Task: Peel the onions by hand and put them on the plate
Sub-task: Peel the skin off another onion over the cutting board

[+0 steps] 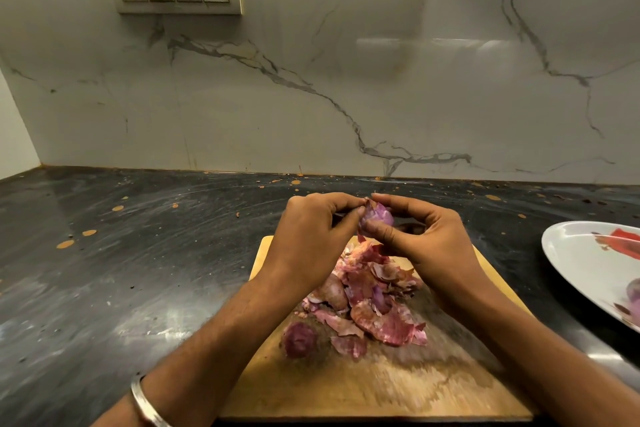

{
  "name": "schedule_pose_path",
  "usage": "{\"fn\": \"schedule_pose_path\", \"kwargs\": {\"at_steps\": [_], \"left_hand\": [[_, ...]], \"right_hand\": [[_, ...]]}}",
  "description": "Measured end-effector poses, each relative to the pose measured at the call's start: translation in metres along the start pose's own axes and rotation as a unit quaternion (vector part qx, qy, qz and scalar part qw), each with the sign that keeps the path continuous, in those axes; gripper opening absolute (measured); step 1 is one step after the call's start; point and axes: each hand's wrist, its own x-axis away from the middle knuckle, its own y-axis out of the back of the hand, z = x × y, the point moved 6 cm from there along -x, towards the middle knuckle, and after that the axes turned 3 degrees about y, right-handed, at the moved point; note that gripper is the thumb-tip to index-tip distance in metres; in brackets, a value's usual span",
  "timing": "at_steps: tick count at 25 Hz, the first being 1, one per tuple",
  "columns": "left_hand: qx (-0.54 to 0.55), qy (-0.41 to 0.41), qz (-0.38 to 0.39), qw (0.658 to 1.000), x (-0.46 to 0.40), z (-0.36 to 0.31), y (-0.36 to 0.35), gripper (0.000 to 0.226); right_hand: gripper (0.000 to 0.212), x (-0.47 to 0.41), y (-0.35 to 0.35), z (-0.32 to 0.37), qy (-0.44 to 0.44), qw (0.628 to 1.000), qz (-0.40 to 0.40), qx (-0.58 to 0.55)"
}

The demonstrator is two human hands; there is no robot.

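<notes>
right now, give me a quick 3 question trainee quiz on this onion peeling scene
1. True or false: both hands, the left hand and the right hand, hold the onion.
2. Where does the peel pile lie? A) plate B) cutting board C) bare counter
3. On which side of the cutting board is the plate?

Key: 1 true; 2 B; 3 the person's right.

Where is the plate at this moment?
The plate lies at the right edge of the head view, on the dark counter, right of the board.
</notes>
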Motion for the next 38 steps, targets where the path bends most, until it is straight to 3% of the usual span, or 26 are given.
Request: {"fn": "schedule_pose_path", "kwargs": {"at_steps": [9, 16, 21, 33, 38], "left_hand": [[0.014, -0.003, -0.014, 1.0, -0.001, 0.0, 0.001, 0.014], [0.011, 0.011, -0.042, 0.999, 0.002, -0.001, 0.001, 0.014], [0.014, 0.017, -0.059, 0.998, 0.004, -0.002, 0.0, 0.012], [0.181, 0.104, -0.067, 0.976, 0.005, 0.006, -0.004, 0.016], [0.06, 0.05, -0.065, 0.995, 0.009, -0.003, -0.005, 0.014]], "right_hand": [[0.046, -0.001, 0.0, 0.001, 0.005, 1.0, -0.004, -0.002], [0.053, 0.001, -0.003, 0.004, 0.052, 0.994, -0.008, 0.092], [0.05, 0.002, -0.003, 0.006, 0.071, 0.992, -0.017, 0.102], [0.046, 0.001, -0.002, 0.008, 0.106, 0.989, -0.048, 0.089], [0.046, 0.004, -0.003, 0.014, 0.151, 0.969, -0.074, 0.178]]}}
